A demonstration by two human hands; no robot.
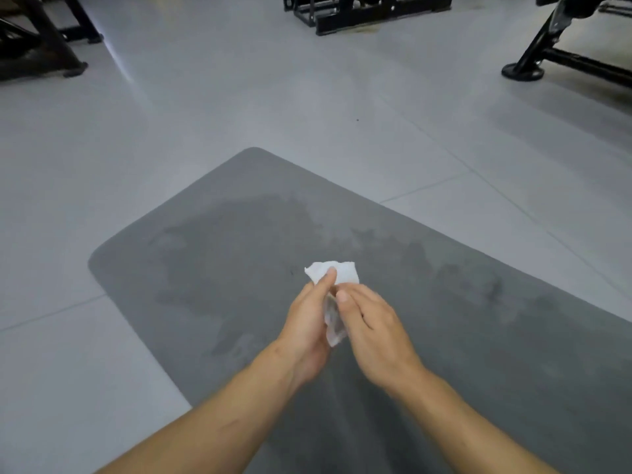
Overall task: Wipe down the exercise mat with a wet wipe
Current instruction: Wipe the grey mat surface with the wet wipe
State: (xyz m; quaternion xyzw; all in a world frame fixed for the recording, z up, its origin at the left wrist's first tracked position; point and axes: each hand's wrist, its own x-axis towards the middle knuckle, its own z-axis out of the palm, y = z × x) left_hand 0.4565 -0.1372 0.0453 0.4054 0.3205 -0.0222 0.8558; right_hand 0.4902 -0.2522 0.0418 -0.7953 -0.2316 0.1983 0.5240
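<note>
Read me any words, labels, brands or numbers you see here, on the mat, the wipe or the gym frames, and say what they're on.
None: no readable text in this view.
Exercise mat: plain grey with damp patches, no logo.
Wet wipe, pinched between the left hand and right hand: blank white.
Black equipment frames: no legible label.

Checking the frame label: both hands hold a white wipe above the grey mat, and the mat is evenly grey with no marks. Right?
Not quite. The grey mat is not evenly grey: darker, wet-looking patches spread across it, as the head view shows. The rest stands: the left hand and right hand hold the white wipe above the mat.
</note>
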